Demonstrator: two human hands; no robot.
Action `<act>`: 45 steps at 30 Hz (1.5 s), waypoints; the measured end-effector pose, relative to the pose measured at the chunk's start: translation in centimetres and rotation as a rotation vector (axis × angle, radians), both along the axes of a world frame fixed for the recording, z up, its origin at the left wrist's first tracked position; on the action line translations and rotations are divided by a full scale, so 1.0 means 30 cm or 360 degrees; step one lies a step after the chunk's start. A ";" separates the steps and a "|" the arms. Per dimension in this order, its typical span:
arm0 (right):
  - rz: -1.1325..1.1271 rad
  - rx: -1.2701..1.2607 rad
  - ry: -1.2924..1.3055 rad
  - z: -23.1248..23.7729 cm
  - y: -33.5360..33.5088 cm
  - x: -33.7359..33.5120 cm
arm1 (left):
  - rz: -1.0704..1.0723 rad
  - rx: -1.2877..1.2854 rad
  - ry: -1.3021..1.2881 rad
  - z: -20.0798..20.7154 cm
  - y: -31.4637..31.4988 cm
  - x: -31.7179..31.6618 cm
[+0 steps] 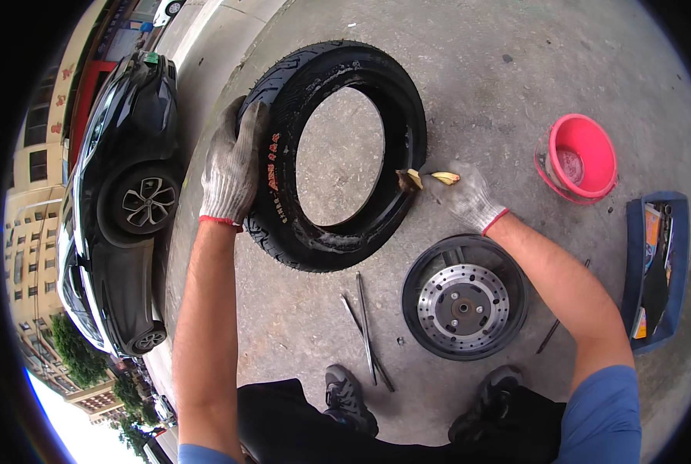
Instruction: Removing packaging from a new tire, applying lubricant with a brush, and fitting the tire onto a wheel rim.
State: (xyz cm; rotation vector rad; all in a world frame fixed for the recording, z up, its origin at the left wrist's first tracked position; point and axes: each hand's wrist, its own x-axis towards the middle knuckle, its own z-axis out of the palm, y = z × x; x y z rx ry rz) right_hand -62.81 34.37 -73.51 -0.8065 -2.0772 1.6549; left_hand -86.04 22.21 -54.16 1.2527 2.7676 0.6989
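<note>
A black motorcycle-type tyre point(285, 174) with red lettering on its sidewall is held up ahead of me, tilted so its hole faces me. My left hand point(233, 162), in a white knit glove with a red cuff, is closed on the tyre's left side, the fingers partly hidden behind the tread. In my gloved right hand point(465, 193) is a small brush point(412, 179) with a yellow handle. Its dark head touches or nearly touches the tyre's inner right edge. Below the right hand, a black wheel rim point(463, 300) with a drilled brake disc lies flat on the ground.
Two metal bars point(366, 332) lie crossed near my feet, and a thin dark rod point(562, 309) lies under my right forearm. Farther right stand a pink-red bucket point(607, 158) and a blue tray point(678, 271) of tools. A black car point(117, 255) is parked at the left.
</note>
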 end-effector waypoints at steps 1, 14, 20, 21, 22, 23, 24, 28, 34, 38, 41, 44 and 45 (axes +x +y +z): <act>-0.0081 0.0575 0.0005 -0.023 0.020 0.002 | 0.0006 0.0006 0.0001 -0.001 0.000 0.003; -0.0326 0.1176 -0.0074 -0.019 0.218 0.015 | -0.0040 0.0001 0.0031 0.009 0.012 0.030; 0.0367 0.1201 -0.0179 -0.152 0.034 0.033 | -0.0026 0.0019 0.0013 0.006 0.028 0.034; 0.0078 0.0858 0.0017 -0.164 0.039 0.031 | -0.0026 0.0004 0.0023 0.005 0.028 0.038; -0.0238 0.0463 0.0104 -0.168 0.059 0.025 | -0.0044 0.0023 0.0024 0.005 0.028 0.042; -0.0214 0.0511 0.0206 -0.166 0.093 0.011 | -0.0039 -0.0005 0.0055 0.006 0.029 0.046; -0.0500 -0.0119 0.0231 -0.155 0.135 -0.018 | -0.0021 -0.0037 0.0087 0.009 0.030 0.050; -0.0829 -0.1155 0.0498 -0.072 0.202 -0.111 | -0.0011 -0.0072 0.0140 0.018 0.043 0.066; -0.0700 -0.1018 0.0964 0.016 0.252 -0.136 | 0.0073 -0.0048 0.0050 0.028 0.049 0.082; -0.0824 -0.0885 0.0139 0.045 0.249 -0.128 | 0.0058 -0.0028 0.0029 0.029 0.050 0.080; -0.0893 -0.0988 0.0488 0.097 0.207 -0.158 | 0.0055 -0.0083 0.0120 0.025 0.055 0.076; -0.0655 -0.1075 0.1066 0.147 0.179 -0.179 | -0.0051 -0.0110 0.0195 0.027 0.066 0.072; -0.0499 -0.1052 0.1250 0.155 0.179 -0.179 | 0.0015 -0.0134 0.0171 0.028 0.069 0.072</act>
